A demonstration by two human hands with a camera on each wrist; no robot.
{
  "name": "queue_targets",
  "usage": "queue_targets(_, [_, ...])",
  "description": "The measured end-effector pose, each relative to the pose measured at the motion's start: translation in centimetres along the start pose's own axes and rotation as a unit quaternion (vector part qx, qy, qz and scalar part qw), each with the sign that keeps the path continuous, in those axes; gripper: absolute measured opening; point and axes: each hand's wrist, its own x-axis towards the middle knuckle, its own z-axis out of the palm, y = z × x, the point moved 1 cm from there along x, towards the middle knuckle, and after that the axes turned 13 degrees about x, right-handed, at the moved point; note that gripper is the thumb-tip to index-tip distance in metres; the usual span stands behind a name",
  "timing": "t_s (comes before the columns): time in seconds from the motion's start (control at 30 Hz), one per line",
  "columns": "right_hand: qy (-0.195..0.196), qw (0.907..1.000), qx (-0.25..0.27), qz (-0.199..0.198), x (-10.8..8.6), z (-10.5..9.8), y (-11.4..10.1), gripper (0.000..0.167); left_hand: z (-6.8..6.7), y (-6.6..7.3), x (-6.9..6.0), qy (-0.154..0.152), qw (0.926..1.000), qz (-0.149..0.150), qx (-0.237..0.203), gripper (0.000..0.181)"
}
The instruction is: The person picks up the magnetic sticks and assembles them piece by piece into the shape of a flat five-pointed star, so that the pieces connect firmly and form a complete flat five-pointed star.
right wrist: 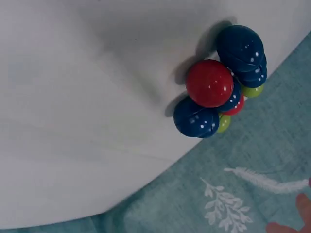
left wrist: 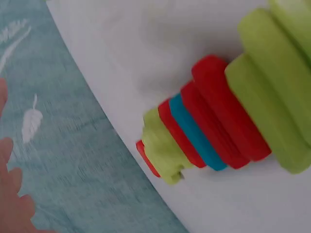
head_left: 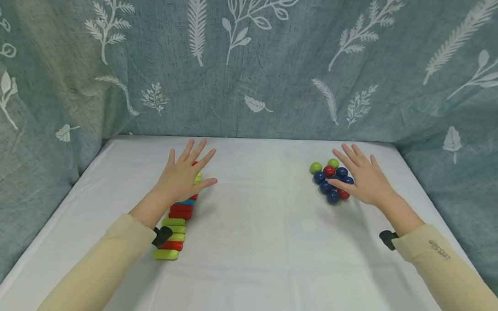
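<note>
On the left of the white table lies a column of short bars, among them a lime bar [head_left: 166, 254], a red bar [head_left: 181, 215] and a blue bar [left wrist: 197, 132]. The left hand [head_left: 178, 178] hovers over the far part of the column with fingers spread, covering some bars. At the right is a cluster of glossy balls, including a blue ball [head_left: 332, 196], a red ball [right wrist: 209, 83] and a green ball [head_left: 316, 167]. Above the cluster's right side the right hand [head_left: 365, 180] is spread, holding nothing and hiding part of it.
A white cloth [head_left: 246, 228] covers the table. Behind it and at both sides hangs a teal curtain [head_left: 284, 97] with white leaf prints. Each wrist wears a black band, seen at the left sleeve [head_left: 101, 264] and right sleeve [head_left: 446, 272].
</note>
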Motion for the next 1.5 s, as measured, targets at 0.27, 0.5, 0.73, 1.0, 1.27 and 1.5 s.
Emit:
queue_targets(0.27, [-0.029, 0.996, 0.069, 0.048, 2.6, 1.1, 1.2, 0.077, 0.8, -2.8, 1.6, -0.077, 0.9931, -0.051, -0.073, 0.064])
queue_targets(0.5, [-0.044, 0.9924, 0.088, 0.073, 4.9, 2.7, 1.6, 0.063, 1.8, -4.1, 3.5, -0.11, 0.9837, -0.083, -0.116, 0.047])
queue_targets(0.73, [-0.049, 0.9839, 0.1, 0.139, 6.5, 4.2, 1.7, 0.051, 3.0, -4.0, 5.5, -0.138, 0.9749, -0.116, -0.131, 0.036])
queue_targets(1.0, [-0.052, 0.976, 0.106, 0.183, 7.6, 5.3, 1.6, 0.043, 3.1, -3.9, 6.6, -0.171, 0.9667, -0.145, -0.124, 0.039])
queue_targets(1.27, [-0.063, 0.9695, 0.097, 0.216, 8.6, 5.9, 0.5, 0.037, 3.1, -3.6, 6.5, -0.217, 0.9496, -0.175, -0.144, 0.038])
queue_targets(1.5, [-0.056, 0.9741, 0.065, 0.209, 9.5, 6.4, -0.1, 0.029, 3.5, -3.2, 7.0, -0.209, 0.9532, -0.168, -0.14, 0.034])
